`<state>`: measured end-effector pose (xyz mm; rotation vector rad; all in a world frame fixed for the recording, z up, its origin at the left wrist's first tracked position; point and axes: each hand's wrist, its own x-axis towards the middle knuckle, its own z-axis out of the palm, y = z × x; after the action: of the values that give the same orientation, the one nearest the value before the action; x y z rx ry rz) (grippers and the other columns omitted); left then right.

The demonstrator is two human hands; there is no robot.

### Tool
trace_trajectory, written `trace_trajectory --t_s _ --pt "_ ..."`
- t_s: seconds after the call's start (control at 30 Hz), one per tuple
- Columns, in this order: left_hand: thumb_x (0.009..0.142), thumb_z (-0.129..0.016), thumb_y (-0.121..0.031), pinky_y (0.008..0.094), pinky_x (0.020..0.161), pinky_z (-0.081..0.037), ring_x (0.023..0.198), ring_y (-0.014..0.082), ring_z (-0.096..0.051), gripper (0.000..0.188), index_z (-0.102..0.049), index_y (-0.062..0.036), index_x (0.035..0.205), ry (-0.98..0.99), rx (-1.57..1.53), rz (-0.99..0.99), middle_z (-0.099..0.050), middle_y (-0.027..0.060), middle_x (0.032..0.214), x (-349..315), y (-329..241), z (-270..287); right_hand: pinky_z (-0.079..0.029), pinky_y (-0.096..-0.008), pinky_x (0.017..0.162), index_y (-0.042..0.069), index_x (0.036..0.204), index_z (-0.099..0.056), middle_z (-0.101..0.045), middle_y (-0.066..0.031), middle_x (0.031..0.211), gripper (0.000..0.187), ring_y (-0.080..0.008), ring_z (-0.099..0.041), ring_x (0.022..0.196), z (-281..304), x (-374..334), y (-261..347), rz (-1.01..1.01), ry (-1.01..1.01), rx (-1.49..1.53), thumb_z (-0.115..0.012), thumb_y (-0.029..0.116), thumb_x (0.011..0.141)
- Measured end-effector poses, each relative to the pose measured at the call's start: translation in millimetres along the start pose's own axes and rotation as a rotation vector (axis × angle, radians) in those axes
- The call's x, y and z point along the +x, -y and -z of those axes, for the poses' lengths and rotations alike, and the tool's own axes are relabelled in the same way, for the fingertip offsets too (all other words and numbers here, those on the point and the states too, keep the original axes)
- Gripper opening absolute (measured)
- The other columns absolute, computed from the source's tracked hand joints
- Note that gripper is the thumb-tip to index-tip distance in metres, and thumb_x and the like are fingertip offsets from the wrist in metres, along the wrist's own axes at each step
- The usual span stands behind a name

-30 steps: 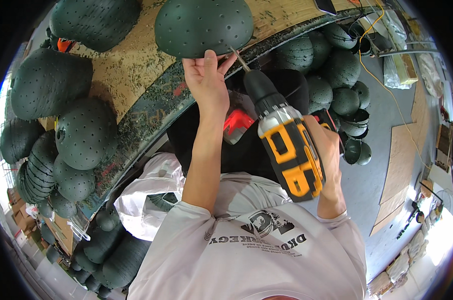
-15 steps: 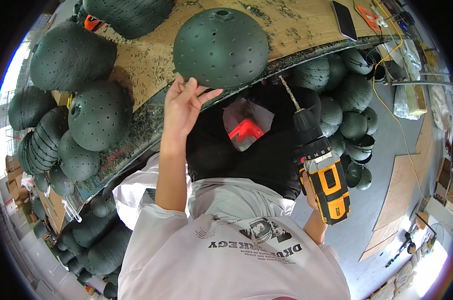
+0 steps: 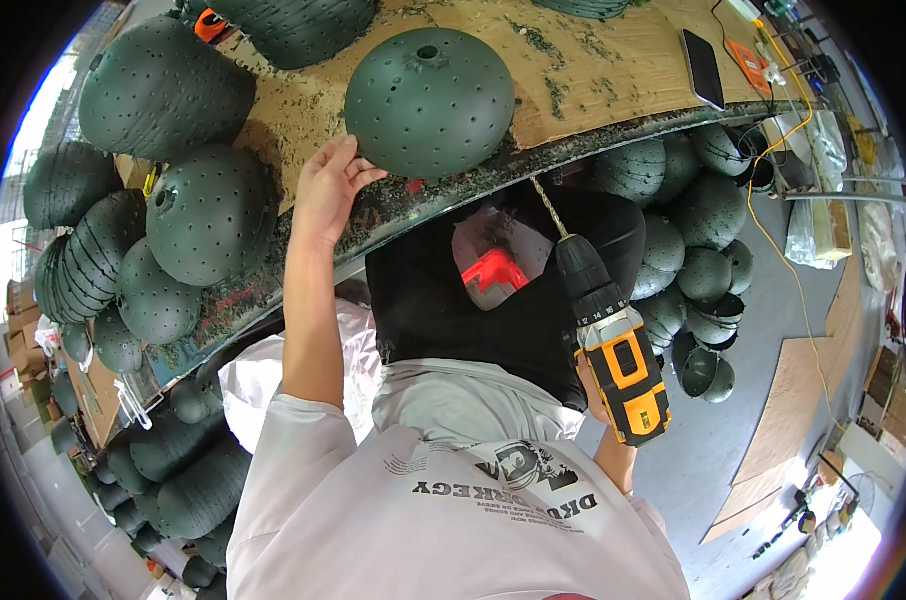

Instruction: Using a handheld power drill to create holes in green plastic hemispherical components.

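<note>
On the bench in front of me sits a dark green dome (image 3: 429, 105), dotted with small holes and with one larger hole at its top. My left hand (image 3: 331, 192) grips its near left rim, the fingers bent against the edge. A yellow and black cordless drill (image 3: 618, 365) is in my right hand (image 3: 593, 388), mostly hidden behind the drill's body. The long spiral drill bit (image 3: 549, 207) points up toward the bench edge, apart from the dome.
More drilled domes (image 3: 213, 215) crowd the bench's left side. Nested green shells (image 3: 711, 200) are piled beneath the bench at right. A phone (image 3: 703, 70) lies near the bench edge (image 3: 613, 137), and a yellow cord (image 3: 805, 300) runs down to the floor. Shavings litter the cardboard (image 3: 613, 75).
The dome has come down onto the bench, slightly left. My left hand has moved left and lower with it, fingers less spread. The drill has shifted left.
</note>
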<state>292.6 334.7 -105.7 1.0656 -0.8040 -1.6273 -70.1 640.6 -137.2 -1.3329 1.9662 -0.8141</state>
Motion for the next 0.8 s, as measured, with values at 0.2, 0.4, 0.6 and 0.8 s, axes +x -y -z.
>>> trace_trajectory --t_s 0.2,0.4,0.6,0.8 --pt "0.1 -0.062 -0.019 0.0358 0.088 -0.055 0.102 0.0178 -0.064 0.059 -0.037 0.0107 0.145 -0.2 0.283 -0.078 -0.059 0.0141 0.127 4 -27 -6 -0.048 -0.0416 0.101 0.005 0.121 -0.069 -0.073 -0.0112 0.111 0.038 -0.0267 -0.069 0.105 2 10 22 0.273 -0.063 -0.097 -0.074 0.011 0.084" --pt "0.092 -0.074 -0.028 0.0397 0.104 -0.046 0.124 0.0277 -0.057 0.063 -0.049 0.0011 0.142 -0.245 0.744 -0.212 -0.056 0.022 0.137 1 -38 -11 -0.051 -0.0375 0.096 0.001 0.118 -0.069 -0.073 -0.0111 0.107 0.033 -0.0252 -0.07 0.101 6 33 61 0.484 -0.09 -0.101 -0.071 0.004 0.085" --pt "0.077 -0.085 -0.043 0.049 0.116 -0.032 0.142 0.0432 -0.035 0.088 -0.045 -0.0027 0.144 -0.118 1.074 -0.764 -0.039 0.0251 0.152 24 -30 -54 -0.053 -0.0365 0.093 0.002 0.11 -0.073 -0.075 -0.0098 0.103 0.028 -0.0236 -0.073 0.096 15 56 92 0.557 -0.105 -0.254 -0.072 0.003 0.082" --pt "0.066 -0.086 -0.054 0.0592 0.12 -0.018 0.146 0.0455 -0.026 0.103 -0.043 -0.0076 0.147 -0.081 1.261 -0.785 -0.036 0.0244 0.154 43 -22 -63 -0.053 -0.0343 0.087 0.001 0.117 -0.064 -0.071 -0.0088 0.101 0.047 -0.0274 -0.07 0.096 38 94 116 0.6 -0.013 -0.213 -0.077 0.008 0.072"
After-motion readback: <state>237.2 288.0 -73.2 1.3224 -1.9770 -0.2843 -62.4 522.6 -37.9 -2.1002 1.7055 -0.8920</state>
